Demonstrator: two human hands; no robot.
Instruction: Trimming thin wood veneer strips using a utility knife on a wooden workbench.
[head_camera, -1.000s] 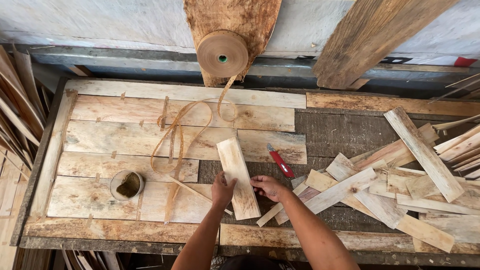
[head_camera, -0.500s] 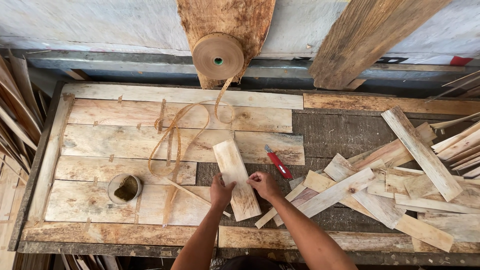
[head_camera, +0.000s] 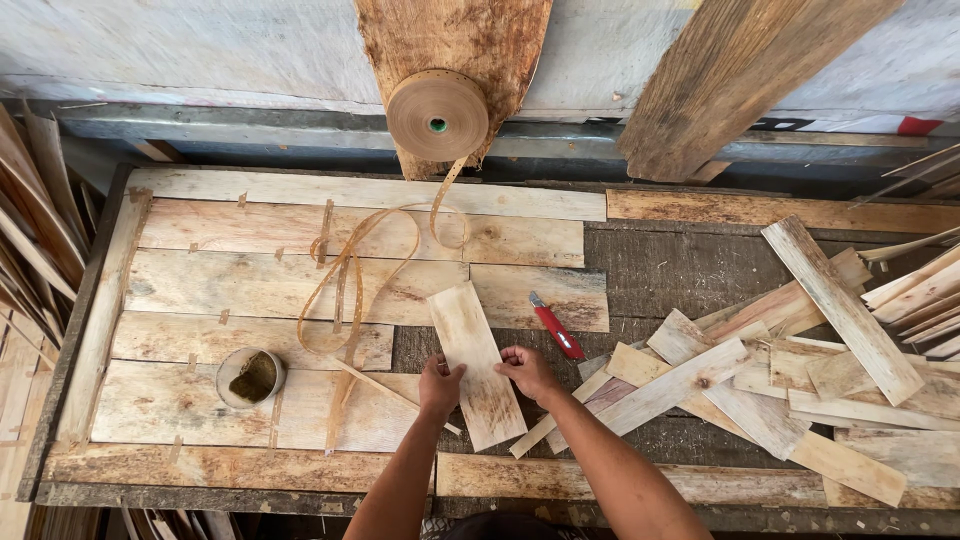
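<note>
Item: short pale wooden veneer strip (head_camera: 476, 365), rectangular, lying slightly tilted across the joined pale boards at the front middle of the dark wooden work surface (head_camera: 680, 270).

Left hand (head_camera: 440, 385): resting on the strip's left edge near its lower half; fingers are curling over that edge, pressed against the wood rather than spread.

Right hand (head_camera: 527, 370): sitting at the strip's right edge, opposite the left; fingers are bending together onto the wood, so both hands are pinching the piece from either side.

Handling note, as a judgement: the strip looks thin and liable to split, so an even press from both sides, keeping it flat on the boards below, seems the sound way of positioning it; lining its long edges with the seams underneath would be helping.

Nearby:
- red-handled utility knife (head_camera: 556, 328), lying just right of the strip, apart from it.
- round brown roll of paper tape (head_camera: 437, 115), hanging on a plank at the back, its loose tail (head_camera: 345, 280) looping down over the boards.
- small round tin of dark greenish paste (head_camera: 251, 377), standing left of the hands.
- loose heap of pale veneer offcuts (head_camera: 800, 370), lying to the right.
</note>
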